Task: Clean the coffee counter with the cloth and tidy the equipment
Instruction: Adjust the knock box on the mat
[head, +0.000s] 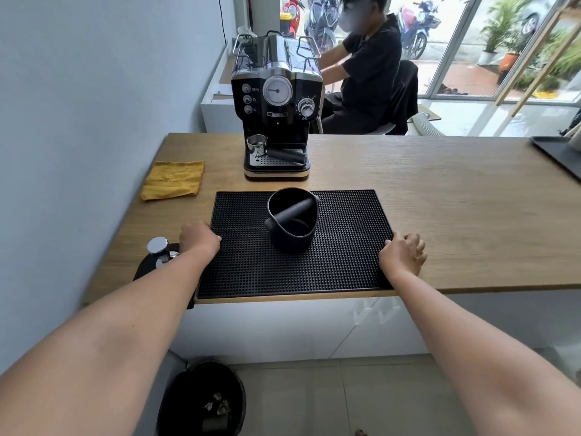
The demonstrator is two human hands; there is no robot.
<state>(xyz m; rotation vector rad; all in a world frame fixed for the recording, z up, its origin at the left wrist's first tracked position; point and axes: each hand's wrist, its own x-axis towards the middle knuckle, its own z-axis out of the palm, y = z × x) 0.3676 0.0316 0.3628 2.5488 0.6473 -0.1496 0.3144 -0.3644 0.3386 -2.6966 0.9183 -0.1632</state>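
A black studded rubber mat (342, 234) lies on the wooden counter (456, 196) near its front edge. My left hand (198, 240) grips the mat's left edge, and my right hand (404, 252) grips its right edge. A black knock box (290, 220) stands on the mat. A folded yellow cloth (173, 180) lies at the back left by the wall. The black espresso machine (276, 105) stands behind the mat, with a portafilter (276, 151) resting on its drip tray. A chrome tamper (158, 248) sits on a black pad just left of my left wrist.
A black bin (201, 401) with scraps stands on the floor below the counter. A dark tray (556, 155) lies at the counter's far right. A person in black sits behind the machine. The wall (78, 121) runs close along the left.
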